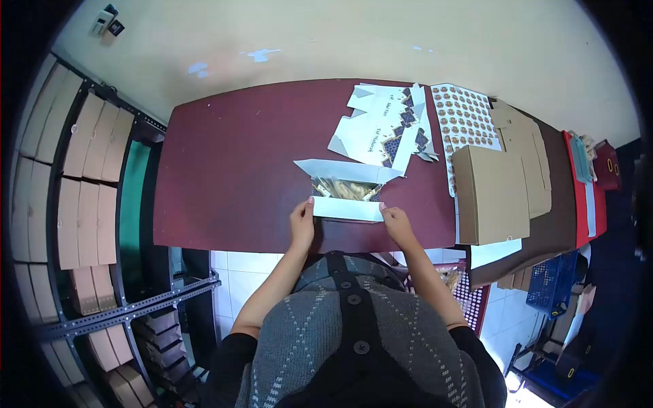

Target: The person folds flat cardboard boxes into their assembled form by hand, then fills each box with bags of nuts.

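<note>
An open cardboard gift box point(348, 209) lies on the table close to my body, its white front flap toward me and its back flap standing up. Inside are clear bags of pale, stick-like pieces point(343, 190); their exact kind is too small to make out. My left hand point(302, 223) pinches the left end of the front flap, thumb on top. At the right end, my right hand point(396, 224) grips the same flap between thumb and fingers. Behind the box lie flat printed box blanks point(374, 126), white with dark blue and gold patterns.
The dark red table point(238, 156) meets a wall at the back. To the right are a sheet of round stickers point(466, 115), a brown carton point(493, 197) and a blue crate point(551, 282). Shelves of boxes point(88, 221) stand on the left.
</note>
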The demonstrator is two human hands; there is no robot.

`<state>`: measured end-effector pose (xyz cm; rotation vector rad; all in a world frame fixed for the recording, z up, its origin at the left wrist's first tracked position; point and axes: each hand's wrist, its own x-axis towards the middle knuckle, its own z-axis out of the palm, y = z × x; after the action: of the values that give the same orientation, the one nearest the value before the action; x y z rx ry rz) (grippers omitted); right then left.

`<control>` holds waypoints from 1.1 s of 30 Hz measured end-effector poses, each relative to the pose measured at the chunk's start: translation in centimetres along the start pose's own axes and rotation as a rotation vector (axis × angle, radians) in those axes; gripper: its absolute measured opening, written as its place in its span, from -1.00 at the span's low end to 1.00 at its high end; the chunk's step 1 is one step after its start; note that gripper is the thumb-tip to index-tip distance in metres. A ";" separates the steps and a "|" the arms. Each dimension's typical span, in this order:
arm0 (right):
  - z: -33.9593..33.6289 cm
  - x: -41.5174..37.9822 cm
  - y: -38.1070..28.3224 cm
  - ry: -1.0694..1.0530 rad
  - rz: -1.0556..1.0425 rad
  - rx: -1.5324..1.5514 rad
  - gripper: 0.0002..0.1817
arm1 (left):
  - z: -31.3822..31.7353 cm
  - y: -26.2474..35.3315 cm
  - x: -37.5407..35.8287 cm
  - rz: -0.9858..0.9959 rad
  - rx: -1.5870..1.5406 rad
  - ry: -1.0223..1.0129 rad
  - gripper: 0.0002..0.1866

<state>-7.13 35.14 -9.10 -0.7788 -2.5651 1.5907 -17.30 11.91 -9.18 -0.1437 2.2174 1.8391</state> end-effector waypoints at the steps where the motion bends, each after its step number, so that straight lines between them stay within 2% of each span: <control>1: -0.6 0.2 -0.1 -0.011 -0.004 -0.004 -0.54 | 0.1 0.4 -0.2 0.062 0.043 0.040 -0.56; 3: -1.5 0.9 -0.5 -0.219 0.173 0.073 -0.49 | 0.4 1.2 -0.9 0.085 0.112 0.125 -0.57; 7: -1.3 0.9 -0.1 -0.275 0.212 0.282 -0.58 | 0.3 1.2 -0.8 0.103 0.109 0.100 -0.57; 9: -0.7 0.8 -0.3 -0.098 0.318 0.567 -0.60 | 0.5 1.3 -0.7 0.092 0.085 0.084 -0.57; 10: -0.9 1.0 -0.4 -0.101 0.307 0.566 -0.60 | 0.6 1.5 -0.7 0.104 -0.001 0.089 -0.57; 12: -1.5 1.2 -0.4 -0.201 0.417 0.629 -0.51 | 0.5 1.8 -0.4 0.120 -0.087 0.087 -0.55; 15: -2.3 1.0 -0.5 -0.291 0.419 0.710 -0.55 | -0.1 2.1 -0.4 0.017 -0.073 -0.002 -0.48; 17: -2.2 1.2 -0.8 -0.273 0.459 0.690 -0.53 | -0.3 2.4 -1.0 0.075 -0.142 -0.057 -0.50; 19: -2.3 1.1 -0.8 -0.347 0.461 0.719 -0.53 | -0.3 2.1 -0.7 0.052 -0.127 -0.066 -0.49; 21: -2.3 0.7 -1.0 -0.344 0.479 0.739 -0.52 | -0.6 1.6 -0.3 -0.073 -0.134 -0.092 -0.46; 23: -2.1 0.9 -1.2 -0.347 0.480 0.757 -0.51 | -1.1 1.7 -0.3 -0.079 -0.130 -0.107 -0.43; 25: -2.1 1.1 -0.9 -0.349 0.467 0.718 -0.48 | -1.6 2.3 -0.4 0.002 0.014 -0.180 -0.42; 28: -2.5 1.1 -0.8 -0.368 0.487 0.701 -0.50 | -0.6 3.8 -1.6 0.095 -0.058 -0.114 -0.41; 30: -2.4 1.0 -1.1 -0.360 0.499 0.700 -0.49 | -1.0 1.9 -0.8 0.044 -0.024 -0.117 -0.41; 33: -2.0 1.0 -1.2 -0.340 0.477 0.661 -0.48 | -1.1 3.6 -0.7 -0.043 0.050 -0.070 -0.46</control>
<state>-7.93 36.79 -7.35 -1.1521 -1.8448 2.7009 -17.60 11.44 -5.41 -0.1150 2.1939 1.7375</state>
